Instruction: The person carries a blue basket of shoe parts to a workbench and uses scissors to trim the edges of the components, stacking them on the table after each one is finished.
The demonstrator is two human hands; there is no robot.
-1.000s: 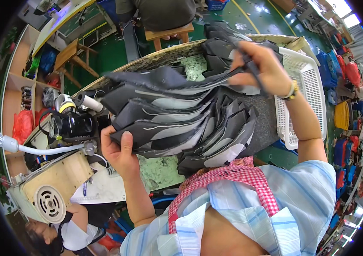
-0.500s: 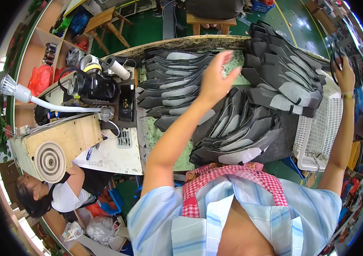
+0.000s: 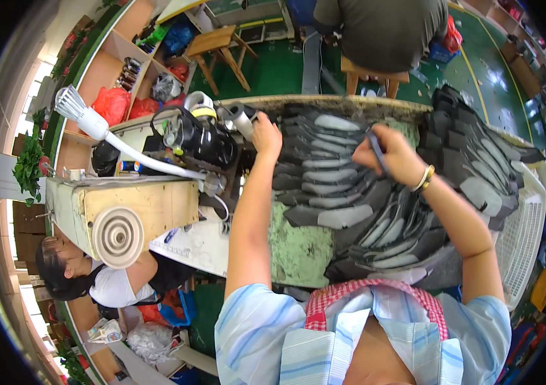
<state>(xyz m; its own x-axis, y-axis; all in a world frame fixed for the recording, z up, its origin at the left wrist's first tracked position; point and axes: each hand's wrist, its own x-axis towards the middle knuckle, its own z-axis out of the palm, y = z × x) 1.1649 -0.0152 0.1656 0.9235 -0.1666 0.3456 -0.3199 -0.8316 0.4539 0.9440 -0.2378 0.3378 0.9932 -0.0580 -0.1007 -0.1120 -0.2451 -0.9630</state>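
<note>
My left hand (image 3: 266,138) is beside a pale cylindrical roll (image 3: 243,123) and the left end of a row of dark grey cut pieces. Its fingers look drawn together; what they hold, if anything, cannot be made out. My right hand (image 3: 391,154) is closed round the dark handle of a pair of scissors (image 3: 376,151), above that row; the blades are blurred. The overlapping row of cut pieces (image 3: 330,174) has lighter grey patches. A second fanned pile of cut pieces (image 3: 391,240) lies nearer me, and a taller stack (image 3: 471,154) stands at the right.
A white plastic basket (image 3: 521,224) stands at the right edge. To the left are a black sewing machine (image 3: 209,138), a white lamp (image 3: 93,122) and a wooden box-like unit (image 3: 138,205). One person sits at the left, another on a stool (image 3: 372,77) beyond the table (image 3: 298,250).
My right hand has come in from the far right with the scissors to above the row. The left hand has moved left, towards the roll. The view has shifted too.
</note>
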